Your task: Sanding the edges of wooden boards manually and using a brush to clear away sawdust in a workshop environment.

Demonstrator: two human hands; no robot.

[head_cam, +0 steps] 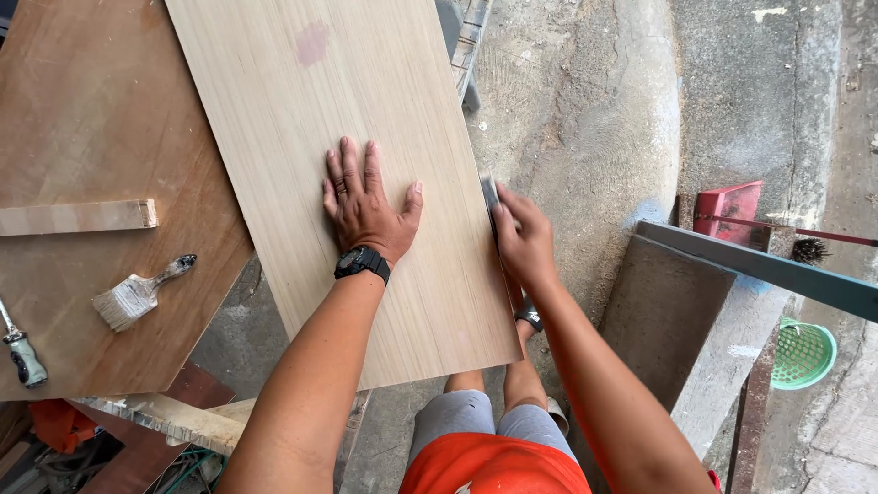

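Note:
A long pale laminated wood panel [302,110] lies tilted across a brown plywood board. My left hand [364,203], with a ring and a black wristwatch, presses flat on the panel with fingers spread. My right hand [521,240] is closed around a small dark flat tool [489,192] held against the panel's right edge. The tool's lower part is hidden in my fist.
On the brown plywood board [82,137] lie a short wood strip [78,218], a paintbrush [139,293] and a tool with a grey handle [20,352]. Right of me are a red dustpan [732,206], a grey metal bar [759,265] and a green basket [803,352] on concrete.

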